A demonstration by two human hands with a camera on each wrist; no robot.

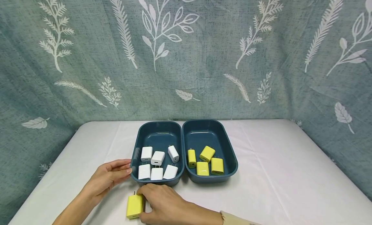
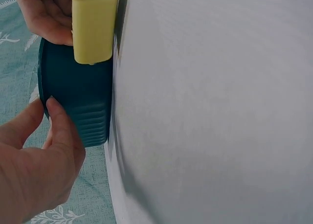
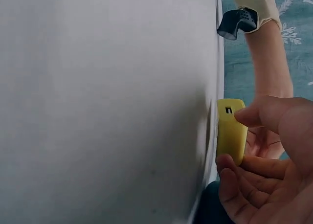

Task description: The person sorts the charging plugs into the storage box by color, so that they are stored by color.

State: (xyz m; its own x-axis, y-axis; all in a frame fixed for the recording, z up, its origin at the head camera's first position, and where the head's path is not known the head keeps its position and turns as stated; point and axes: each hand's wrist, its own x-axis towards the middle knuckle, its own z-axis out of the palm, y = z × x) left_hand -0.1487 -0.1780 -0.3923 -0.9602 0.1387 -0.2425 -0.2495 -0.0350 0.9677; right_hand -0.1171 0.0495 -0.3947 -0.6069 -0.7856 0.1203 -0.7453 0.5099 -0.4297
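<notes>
My right hand (image 1: 167, 204) pinches a yellow USB charger (image 1: 134, 207) at the table's near side, in front of the left dark blue bin (image 1: 162, 136). In the right wrist view, thumb and fingers grip opposite ends of this charger, its USB port facing the camera. My left hand (image 1: 107, 178) holds the same bin by its left wall. The left wrist view shows the thumb and fingertips pinching the bin's rim (image 2: 43, 82). Several white chargers (image 1: 157, 158) lie in that bin's near half.
A second dark blue bin (image 1: 204, 138) stands right beside the first, with several yellow chargers (image 1: 217, 166) in its near half. Both rest on a white-covered table (image 1: 270, 154). A green leaf-patterned curtain (image 1: 209, 57) hangs behind and at the sides.
</notes>
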